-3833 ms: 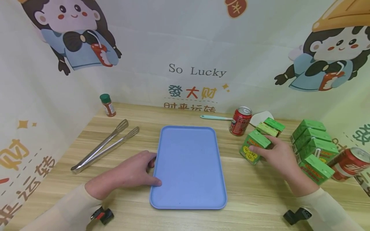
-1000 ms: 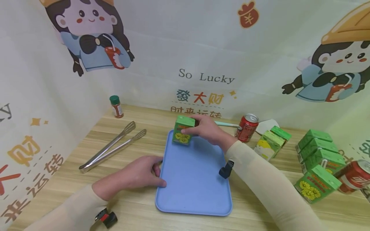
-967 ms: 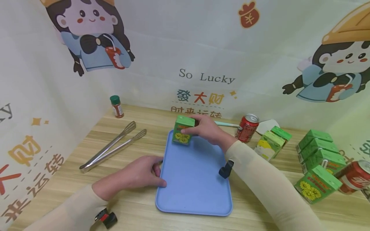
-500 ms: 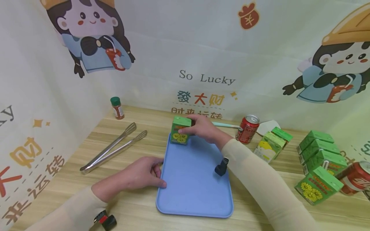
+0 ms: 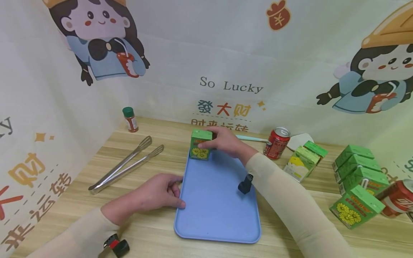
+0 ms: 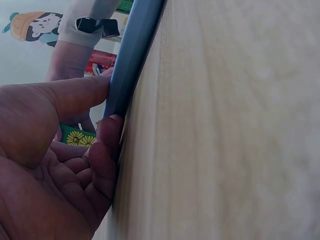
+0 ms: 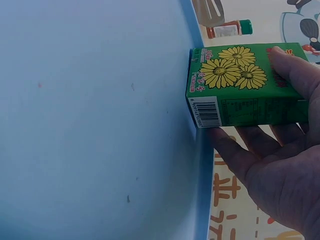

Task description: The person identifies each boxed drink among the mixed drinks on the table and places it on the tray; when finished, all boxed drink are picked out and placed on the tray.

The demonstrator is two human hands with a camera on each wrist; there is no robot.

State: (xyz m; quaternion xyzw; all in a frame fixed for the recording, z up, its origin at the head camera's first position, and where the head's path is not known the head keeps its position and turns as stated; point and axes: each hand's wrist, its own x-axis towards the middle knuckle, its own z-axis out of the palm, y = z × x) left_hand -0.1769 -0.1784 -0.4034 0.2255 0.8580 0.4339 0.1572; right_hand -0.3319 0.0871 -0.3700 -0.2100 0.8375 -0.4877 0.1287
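Observation:
A green drink carton [image 5: 200, 146] printed with yellow flowers stands upright at the far left corner of the blue tray [image 5: 219, 200]. My right hand [image 5: 224, 141] holds it, thumb on the flowered face and fingers on the other side. In the right wrist view, the carton's barcoded base end [image 7: 206, 112] meets the tray's surface close to the rim. At the tray's left edge, my left hand [image 5: 160, 191] pinches the rim, thumb on top. The left wrist view shows its fingers [image 6: 104, 160] curled at the tray's side, close to the tabletop.
On the right stand several green cartons [image 5: 356, 208], two lighter-topped cartons [image 5: 301, 161], a red can [image 5: 276, 144] and a larger red can [image 5: 398, 199]. A spatula [image 5: 300, 141] lies behind them. Metal tongs [image 5: 122, 168] and a spice bottle [image 5: 130, 120] are on the left.
My right hand has carried the carton from the group on the right leftward to the tray's far left corner, shifting it slightly left in the last second. My left hand keeps its hold on the tray.

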